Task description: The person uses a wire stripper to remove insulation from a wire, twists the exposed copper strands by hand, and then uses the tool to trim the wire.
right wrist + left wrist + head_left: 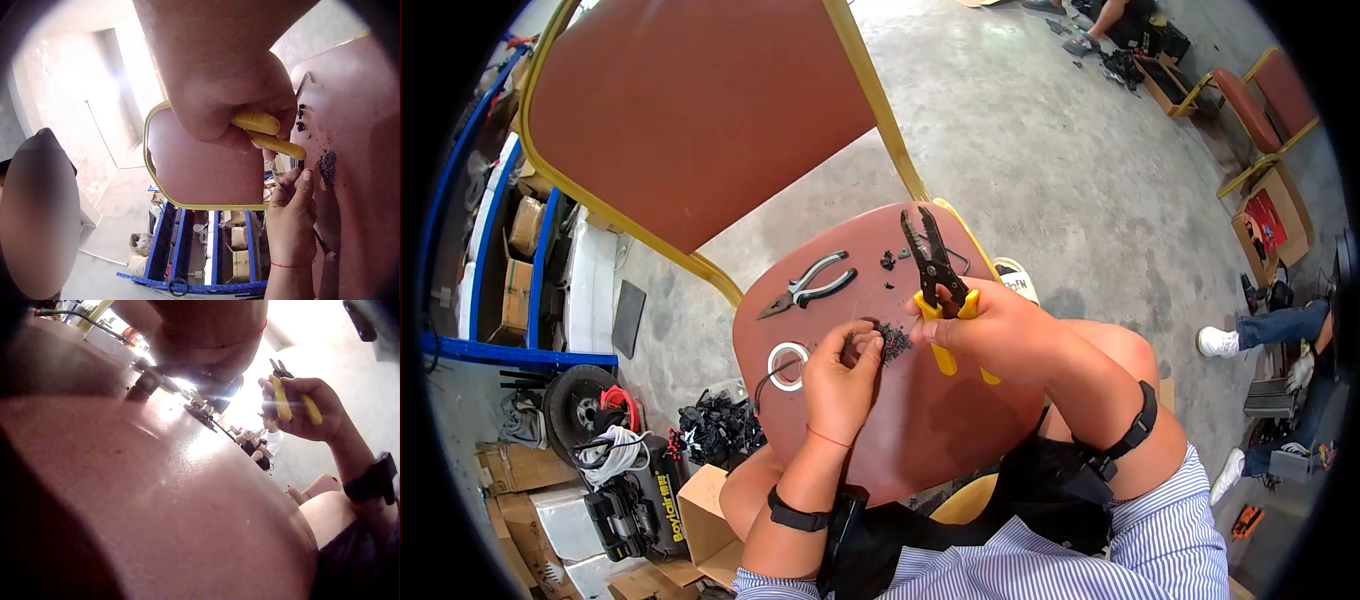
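Here, right hand [990, 325]: raised over the seat, fingers curled round the wire stripper, grasping it near the yellow handles [941, 358].
Right forearm [1090, 385]: comes in from the person's right, slanting forward and inward, with a black strap [1138, 428] round it.
Wire stripper [938, 275]: held above the seat, its head pointing away from the person; the jaws stand a little apart in a narrow V, and the handles are spread.
Left hand [845, 375]: over the seat, fingers curled inward, thumb and fingertips pinching a dark cable.
Left forearm [800, 485]: reaches forward from the person's left, a thin red string [828, 438] at the wrist.
Cable [320, 237]: trails out below the left hand to a small connector [330, 255]; the tip in the pinch is mostly hidden.
Seat [900, 455]: reddish-brown, in front of the person.
Small black bits [894, 343]: heaped on the seat, just beside the left hand's fingertips.
Pliers [800, 293]: lying on the seat beyond the left hand, handles splayed.
White ring [772, 368]: flat on the seat, to the left of the left hand.
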The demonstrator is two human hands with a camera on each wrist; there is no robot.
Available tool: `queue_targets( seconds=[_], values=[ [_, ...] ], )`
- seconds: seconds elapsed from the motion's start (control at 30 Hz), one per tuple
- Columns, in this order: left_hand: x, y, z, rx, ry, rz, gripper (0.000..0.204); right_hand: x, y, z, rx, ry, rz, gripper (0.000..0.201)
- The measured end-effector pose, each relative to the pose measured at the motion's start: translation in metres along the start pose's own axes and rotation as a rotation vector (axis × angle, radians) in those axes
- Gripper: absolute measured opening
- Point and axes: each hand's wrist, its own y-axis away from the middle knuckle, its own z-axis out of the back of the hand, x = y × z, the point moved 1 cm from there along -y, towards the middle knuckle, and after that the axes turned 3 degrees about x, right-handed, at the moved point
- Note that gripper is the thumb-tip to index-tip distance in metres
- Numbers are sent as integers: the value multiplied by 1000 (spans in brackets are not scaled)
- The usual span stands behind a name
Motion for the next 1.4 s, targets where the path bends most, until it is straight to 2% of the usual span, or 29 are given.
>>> queue_targets(
  seconds=[0.2, 0.57, 0.77, 0.87, 0.97, 1.07, 1.17, 1.27, 1.4],
  values=[
    [2, 0, -1, 29, 59, 6, 28, 4, 2, -2, -19, 43, -76, 28],
    [-7, 4, -4, 31, -62, -68, 28, 3, 2, -4, 13, 46, -9, 32],
    [-9, 3, -2, 41, -30, -43, 26, 0, 2, -3, 0, 91, -10, 33],
    [-13, 3, 2, 55, -99, -92, 27, -2, 0, -3, -16, 104, 11, 32],
    [-22, 4, 5, 51, -86, -128, 27, -4, -2, -2, -40, 146, -3, 30],
    [-16, 7, 11, 72, 49, -133, 27, -5, -4, -3, -58, 188, -25, 28],
    [-27, 12, 22, 106, 13, -178, 29, -11, -5, -4, -70, 264, -14, 26],
    [-45, 18, 33, 144, 47, -21, 29, -17, -5, -8, -71, 342, 24, 28],
    [-46, 21, 40, 156, 165, -4, 28, -13, -2, -13, -54, 553, 96, 31]
  ],
)
